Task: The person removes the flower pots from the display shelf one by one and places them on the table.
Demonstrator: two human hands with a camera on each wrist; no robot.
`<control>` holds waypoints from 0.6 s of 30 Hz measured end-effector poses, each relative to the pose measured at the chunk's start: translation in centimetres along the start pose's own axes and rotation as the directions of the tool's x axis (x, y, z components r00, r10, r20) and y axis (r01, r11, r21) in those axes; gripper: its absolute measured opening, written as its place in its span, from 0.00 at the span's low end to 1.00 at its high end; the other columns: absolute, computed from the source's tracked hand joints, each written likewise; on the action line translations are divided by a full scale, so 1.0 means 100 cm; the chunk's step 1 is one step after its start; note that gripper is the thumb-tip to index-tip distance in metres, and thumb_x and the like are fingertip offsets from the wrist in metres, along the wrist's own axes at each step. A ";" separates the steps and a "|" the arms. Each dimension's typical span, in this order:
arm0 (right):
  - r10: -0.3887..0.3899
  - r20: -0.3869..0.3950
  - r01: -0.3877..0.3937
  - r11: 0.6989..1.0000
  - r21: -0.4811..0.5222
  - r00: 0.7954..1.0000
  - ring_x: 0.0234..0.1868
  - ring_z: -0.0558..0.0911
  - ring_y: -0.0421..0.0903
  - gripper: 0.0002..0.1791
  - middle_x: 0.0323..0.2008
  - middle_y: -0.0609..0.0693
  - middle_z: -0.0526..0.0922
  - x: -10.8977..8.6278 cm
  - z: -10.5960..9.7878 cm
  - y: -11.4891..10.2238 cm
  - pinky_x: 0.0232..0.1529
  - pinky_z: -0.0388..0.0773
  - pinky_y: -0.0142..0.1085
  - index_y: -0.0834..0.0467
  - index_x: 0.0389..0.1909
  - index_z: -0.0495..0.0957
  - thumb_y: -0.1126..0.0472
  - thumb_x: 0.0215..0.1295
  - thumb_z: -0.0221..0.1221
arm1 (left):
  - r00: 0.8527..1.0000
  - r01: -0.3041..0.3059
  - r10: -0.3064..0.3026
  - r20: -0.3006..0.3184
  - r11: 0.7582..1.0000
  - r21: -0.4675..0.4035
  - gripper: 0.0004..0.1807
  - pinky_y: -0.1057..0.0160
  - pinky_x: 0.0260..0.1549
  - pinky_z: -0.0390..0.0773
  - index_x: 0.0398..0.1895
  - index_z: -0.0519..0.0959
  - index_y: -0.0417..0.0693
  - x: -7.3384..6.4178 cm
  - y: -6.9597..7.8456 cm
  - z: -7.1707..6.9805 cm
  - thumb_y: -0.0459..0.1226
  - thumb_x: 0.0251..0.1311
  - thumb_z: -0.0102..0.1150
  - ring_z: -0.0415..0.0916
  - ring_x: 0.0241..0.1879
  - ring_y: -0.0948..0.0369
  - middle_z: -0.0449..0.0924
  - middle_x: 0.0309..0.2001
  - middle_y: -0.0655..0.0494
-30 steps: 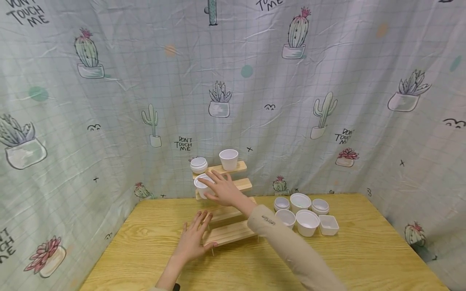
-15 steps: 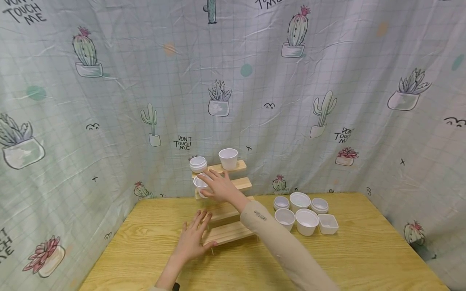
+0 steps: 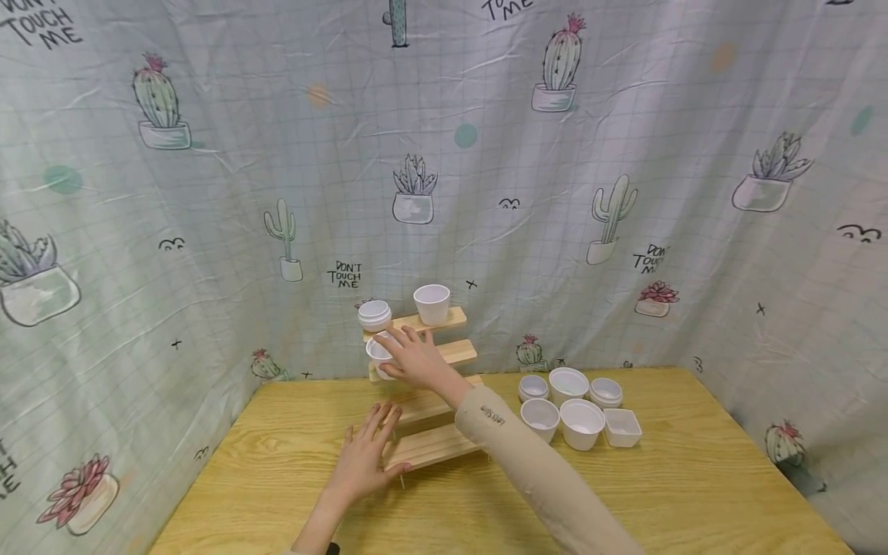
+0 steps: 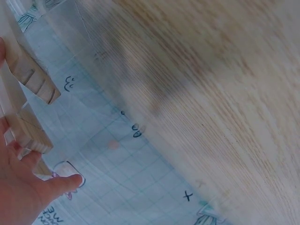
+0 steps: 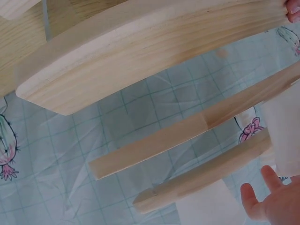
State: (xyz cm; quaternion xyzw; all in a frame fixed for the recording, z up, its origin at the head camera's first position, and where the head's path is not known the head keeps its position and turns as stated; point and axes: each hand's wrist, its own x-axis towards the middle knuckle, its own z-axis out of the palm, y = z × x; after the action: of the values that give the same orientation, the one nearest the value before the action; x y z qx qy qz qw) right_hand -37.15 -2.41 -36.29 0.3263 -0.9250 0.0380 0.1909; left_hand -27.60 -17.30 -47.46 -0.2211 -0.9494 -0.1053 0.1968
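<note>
A tiered wooden stand (image 3: 433,445) with several slatted shelves stands on the table. My right hand (image 3: 419,361) holds a white pot (image 3: 377,351) on the second shelf from the top, fingers over its rim and thumb at its front; the hand hides part of it. In the right wrist view its fingers (image 5: 271,177) are close to a white pot (image 5: 285,131). My left hand (image 3: 364,459) rests at the left end of the lower shelves, fingers spread, thumb along the lowest shelf's front edge. The left wrist view shows the shelf ends (image 4: 33,129) by its fingers.
On the top shelf stand a ridged white pot (image 3: 375,316) and a tapered white pot (image 3: 432,304). Right of the stand, several white pots (image 3: 581,424) and a square one (image 3: 622,428) are grouped on the table (image 3: 694,478). A cactus-print curtain (image 3: 479,169) hangs around the table.
My right hand's fingers have drawn in closer around the pot on the second shelf, and the right forearm has shifted slightly left. The left hand stays on the stand.
</note>
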 end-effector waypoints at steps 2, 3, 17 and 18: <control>0.006 0.003 -0.006 1.000 -0.005 1.000 0.65 0.62 0.51 0.29 0.67 0.49 0.58 -0.001 0.000 -0.001 0.59 0.61 0.55 0.44 0.66 0.54 0.42 0.65 0.43 | 1.000 0.000 0.000 -0.004 1.000 -0.003 0.48 0.29 0.49 0.61 0.67 0.56 0.53 0.000 0.000 -0.001 0.60 0.42 0.59 0.52 0.67 0.47 0.53 0.68 0.50; 0.008 0.005 -0.008 1.000 -0.012 1.000 0.64 0.62 0.51 0.30 0.67 0.49 0.58 -0.001 0.000 -0.001 0.58 0.62 0.53 0.44 0.66 0.54 0.41 0.65 0.43 | 1.000 0.001 -0.001 -0.004 1.000 -0.007 0.48 0.29 0.48 0.61 0.67 0.56 0.53 0.000 0.001 -0.001 0.60 0.42 0.59 0.52 0.67 0.47 0.53 0.68 0.50; 0.014 -0.028 -0.013 1.000 0.013 1.000 0.61 0.65 0.52 0.28 0.63 0.55 0.63 -0.009 -0.005 0.004 0.55 0.64 0.48 0.46 0.62 0.61 0.42 0.62 0.47 | 1.000 0.005 -0.005 0.001 1.000 -0.009 0.48 0.29 0.50 0.59 0.67 0.55 0.54 0.001 -0.001 0.000 0.60 0.42 0.60 0.50 0.67 0.50 0.53 0.68 0.52; 0.010 -0.038 -0.009 1.000 0.016 0.999 0.60 0.65 0.52 0.28 0.62 0.54 0.64 -0.010 -0.005 0.004 0.55 0.64 0.47 0.46 0.61 0.62 0.42 0.61 0.48 | 1.000 0.007 -0.007 0.003 1.000 -0.007 0.48 0.29 0.50 0.59 0.67 0.55 0.54 0.001 -0.001 0.000 0.60 0.42 0.60 0.50 0.68 0.50 0.53 0.68 0.53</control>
State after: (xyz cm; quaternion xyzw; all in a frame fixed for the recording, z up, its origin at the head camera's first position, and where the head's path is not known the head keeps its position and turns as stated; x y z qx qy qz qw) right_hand -36.53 -1.39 -36.19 0.3227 -0.9224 0.0521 0.2056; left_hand -27.72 -17.36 -47.49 -0.2187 -0.9500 -0.1093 0.1943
